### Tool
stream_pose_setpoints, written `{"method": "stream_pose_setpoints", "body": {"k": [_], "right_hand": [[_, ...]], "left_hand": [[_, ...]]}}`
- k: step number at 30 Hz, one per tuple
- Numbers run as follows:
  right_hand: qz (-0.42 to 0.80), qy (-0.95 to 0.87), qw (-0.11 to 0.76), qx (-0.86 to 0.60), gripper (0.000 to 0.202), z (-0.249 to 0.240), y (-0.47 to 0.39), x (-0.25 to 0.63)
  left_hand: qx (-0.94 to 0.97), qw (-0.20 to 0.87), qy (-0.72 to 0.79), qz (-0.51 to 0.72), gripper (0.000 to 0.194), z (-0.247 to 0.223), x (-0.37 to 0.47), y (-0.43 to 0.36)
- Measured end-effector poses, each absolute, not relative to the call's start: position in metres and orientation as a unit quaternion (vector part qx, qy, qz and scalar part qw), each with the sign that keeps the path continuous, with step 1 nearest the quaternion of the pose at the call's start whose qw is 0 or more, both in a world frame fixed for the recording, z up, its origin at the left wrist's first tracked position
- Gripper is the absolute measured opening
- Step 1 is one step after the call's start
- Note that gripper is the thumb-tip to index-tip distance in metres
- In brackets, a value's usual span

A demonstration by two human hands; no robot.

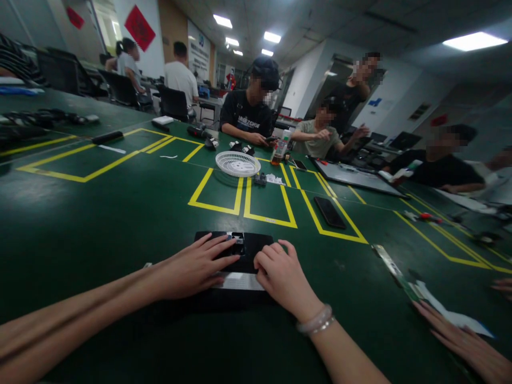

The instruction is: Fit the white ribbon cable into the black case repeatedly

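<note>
Green table (100,224), hands (192,269) on, seemingly, tablet (256,245).

assembly workshop: taped green workbench (120,213), seated workers (248,112)

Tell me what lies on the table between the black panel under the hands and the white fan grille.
In the head view, only green mat and yellow tape boxes lie between the black panel and the fan grille; no object sits there.

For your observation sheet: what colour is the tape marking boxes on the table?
Yellow tape on the green table; head view.
</note>
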State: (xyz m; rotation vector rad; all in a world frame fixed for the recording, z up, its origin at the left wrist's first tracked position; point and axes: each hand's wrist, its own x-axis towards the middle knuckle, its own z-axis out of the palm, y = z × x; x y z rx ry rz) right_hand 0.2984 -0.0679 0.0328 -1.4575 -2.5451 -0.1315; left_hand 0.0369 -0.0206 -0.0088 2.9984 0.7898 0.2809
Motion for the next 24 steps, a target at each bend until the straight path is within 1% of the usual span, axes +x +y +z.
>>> {"method": "stream_pose_setpoints", "body": {"k": [4,8,10,13,16,19,24], "right_hand": [[-0.050,-0.864,0.096,-0.493,0.012,0.033,-0.069,0.298],[-0.052,-0.862,0.103,-0.494,0.011,0.033,-0.071,0.297],[-0.049,-0.865,0.097,-0.490,0.011,0.031,-0.070,0.297],[-0.055,-0.867,0.096,-0.486,0.012,0.027,-0.070,0.297],[-0.064,-0.865,0.114,-0.485,0.011,0.026,-0.069,0.298],[-0.066,-0.861,0.144,-0.483,0.013,0.029,-0.070,0.299],[-0.061,-0.851,0.180,-0.489,0.015,0.035,-0.071,0.301]], "left_hand": [[0.963,0.024,0.244,0.111,0.057,-0.006,0.038,-0.023],[0.969,0.041,0.229,0.086,0.057,0.001,0.040,-0.024],[0.973,0.058,0.213,0.069,0.062,0.006,0.041,-0.026],[0.977,0.083,0.191,0.052,0.076,0.011,0.042,-0.029],[0.977,0.089,0.186,0.048,0.084,0.012,0.043,-0.031],[0.977,0.077,0.192,0.050,0.079,0.011,0.042,-0.031],[0.978,0.066,0.189,0.049,0.086,0.012,0.045,-0.032]]}}
